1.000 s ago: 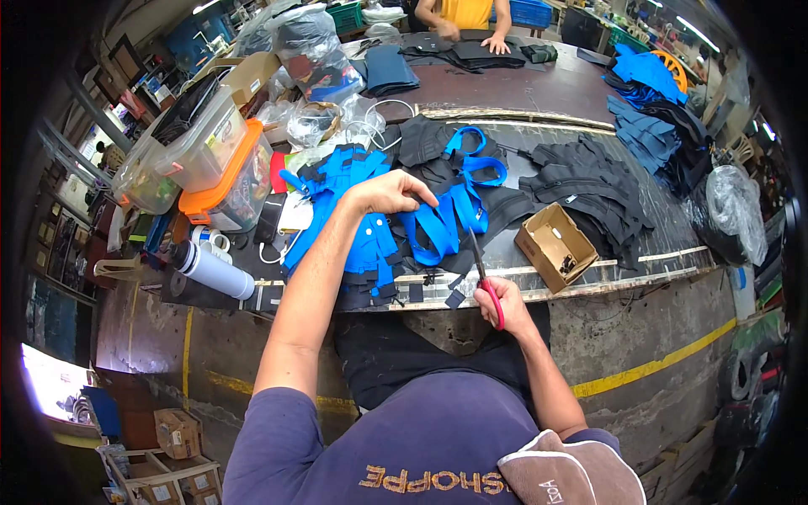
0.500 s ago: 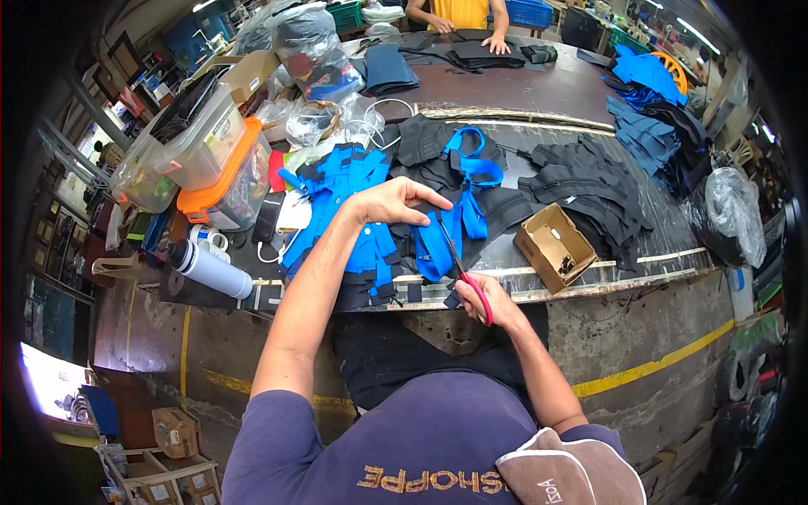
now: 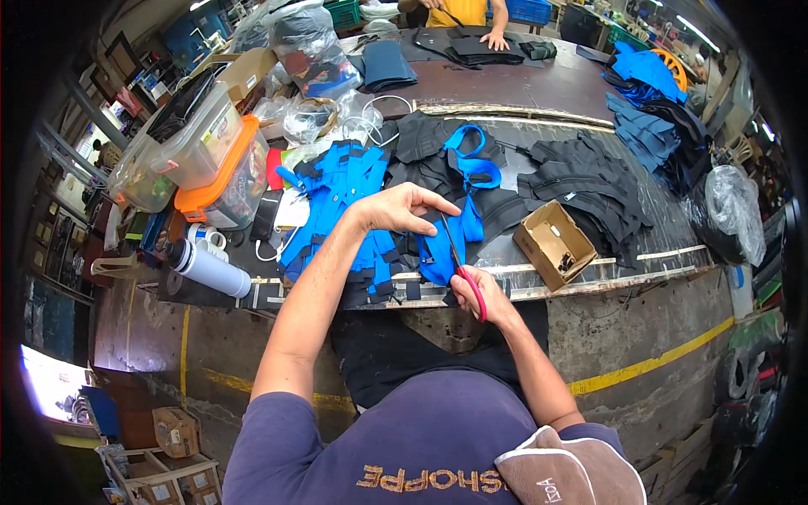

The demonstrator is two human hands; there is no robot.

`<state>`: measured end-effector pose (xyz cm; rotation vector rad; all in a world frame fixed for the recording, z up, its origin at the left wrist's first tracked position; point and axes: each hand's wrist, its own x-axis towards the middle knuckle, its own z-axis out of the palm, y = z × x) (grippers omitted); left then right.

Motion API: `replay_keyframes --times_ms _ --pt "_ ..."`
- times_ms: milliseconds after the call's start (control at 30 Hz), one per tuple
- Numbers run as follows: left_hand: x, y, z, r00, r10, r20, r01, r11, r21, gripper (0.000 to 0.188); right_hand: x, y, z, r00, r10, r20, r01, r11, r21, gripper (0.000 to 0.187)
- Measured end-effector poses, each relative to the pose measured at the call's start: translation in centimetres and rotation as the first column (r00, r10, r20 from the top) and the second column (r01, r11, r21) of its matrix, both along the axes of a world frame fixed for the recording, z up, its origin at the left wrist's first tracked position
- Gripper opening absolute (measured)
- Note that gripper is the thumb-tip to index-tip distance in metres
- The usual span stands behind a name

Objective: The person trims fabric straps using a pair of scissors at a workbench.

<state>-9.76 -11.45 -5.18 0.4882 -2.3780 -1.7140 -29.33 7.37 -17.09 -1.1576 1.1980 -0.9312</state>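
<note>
Near the front edge of the tabletop (image 3: 665,231), left of middle, lay the blue strips (image 3: 341,185); beside them the left hand (image 3: 407,210), thumb and forefinger parted, gripping or not I couldn't tell! Under it the blue strap (image 3: 436,263) ran lengthwise toward that edge. And the right hand (image 3: 491,297), wrapped round the red scissors (image 3: 462,271), aimed them far-edge-ward, leaning left, seemingly to lay blades alongside.

A purple short-sleeved shirt (image 3: 412,425) bears gold lettering (image 3: 431,480).
</note>
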Motion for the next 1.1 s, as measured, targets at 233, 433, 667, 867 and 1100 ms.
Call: replay_keyframes --times_ms 233,433,667,867,1100 --pt "0.0 0.1 -0.3 0.999 -0.027 0.018 0.027 1.0 0.01 0.059 0.4 0.0 0.1 0.998 -0.036 -0.046 0.034 0.998 -0.049 0.041" --pt "0.1 0.6 -0.1 0.999 -0.002 0.034 0.001 0.999 0.051 0.064 0.8 0.6 0.1 0.995 -0.101 -0.021 0.1 0.995 -0.014 0.038" --pt "-0.1 0.6 -1.2 0.996 -0.021 -0.085 0.032 0.992 0.123 0.07 0.4 0.7 0.1 0.997 -0.083 0.005 0.083 0.996 -0.019 0.038" --pt "-0.2 0.6 -1.1 0.995 -0.093 -0.039 0.1 0.97 0.22 0.071 0.0 0.4 0.3 0.997 -0.08 -0.001 0.08 0.996 -0.042 0.039" --pt "0.0 0.5 -1.4 0.989 -0.126 -0.074 0.139 0.965 0.224 0.072 -0.1 0.5 0.0 0.994 -0.105 0.015 0.105 0.994 -0.025 0.036"
